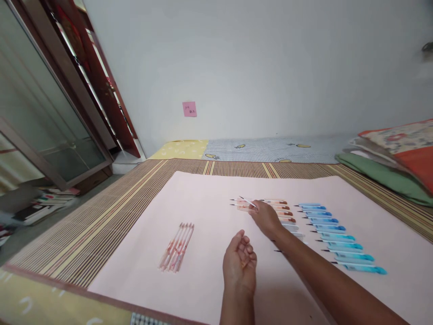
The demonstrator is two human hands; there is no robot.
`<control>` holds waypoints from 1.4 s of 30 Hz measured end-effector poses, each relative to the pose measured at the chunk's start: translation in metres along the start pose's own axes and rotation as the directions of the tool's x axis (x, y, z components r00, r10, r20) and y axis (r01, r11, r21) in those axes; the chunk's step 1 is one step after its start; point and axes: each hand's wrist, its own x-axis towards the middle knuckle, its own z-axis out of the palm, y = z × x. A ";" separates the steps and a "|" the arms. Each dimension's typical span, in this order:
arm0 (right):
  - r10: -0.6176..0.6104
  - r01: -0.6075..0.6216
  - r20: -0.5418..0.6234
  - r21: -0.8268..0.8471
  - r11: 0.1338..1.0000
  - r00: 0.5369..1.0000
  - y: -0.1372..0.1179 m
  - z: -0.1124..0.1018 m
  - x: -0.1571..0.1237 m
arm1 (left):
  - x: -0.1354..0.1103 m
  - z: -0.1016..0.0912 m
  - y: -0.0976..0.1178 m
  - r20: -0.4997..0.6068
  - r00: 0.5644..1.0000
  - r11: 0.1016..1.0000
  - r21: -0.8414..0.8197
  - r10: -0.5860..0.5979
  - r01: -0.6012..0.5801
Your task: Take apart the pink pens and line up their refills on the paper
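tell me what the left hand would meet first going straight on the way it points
From the left hand, probably the dark-tipped ends of the pink-and-brown pens; depth is unclear.

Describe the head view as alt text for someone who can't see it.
A right hand pinches a slim white stick over brown pens on a pink sheet; the left hand, loosely curled, appears empty. Blue pens lie to the right, pink pens to the left.
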 end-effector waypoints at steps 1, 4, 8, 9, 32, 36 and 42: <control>-0.005 0.005 -0.004 -0.002 1.000 1.000 0.000 -0.001 -0.001 | 0.000 0.000 0.000 0.002 1.000 1.000 -0.002 0.002 -0.002; -0.016 0.015 -0.034 -0.022 1.000 0.999 -0.005 -0.007 -0.008 | 0.001 0.001 0.000 0.003 1.000 1.000 -0.004 0.009 -0.009; -0.053 0.050 -0.029 -0.092 0.995 0.998 -0.017 -0.014 -0.019 | 0.003 0.000 -0.001 0.002 1.000 1.000 -0.002 0.007 -0.007; -0.077 0.076 -0.009 -0.112 0.991 0.997 -0.020 -0.015 -0.021 | 0.003 -0.001 -0.001 0.004 1.000 1.000 -0.002 0.006 -0.006; -0.101 0.114 0.054 -0.359 0.926 0.993 -0.021 -0.017 -0.021 | 0.003 -0.002 0.002 0.031 0.999 1.000 -0.010 0.012 -0.012; -0.041 0.063 0.061 -0.414 0.908 0.997 -0.021 -0.031 -0.019 | 0.002 -0.002 0.002 0.022 1.000 1.000 -0.012 0.016 -0.016; -0.023 0.083 0.137 -0.452 0.888 0.990 -0.021 -0.037 -0.016 | 0.001 -0.001 0.002 0.024 1.000 1.000 -0.005 0.007 -0.007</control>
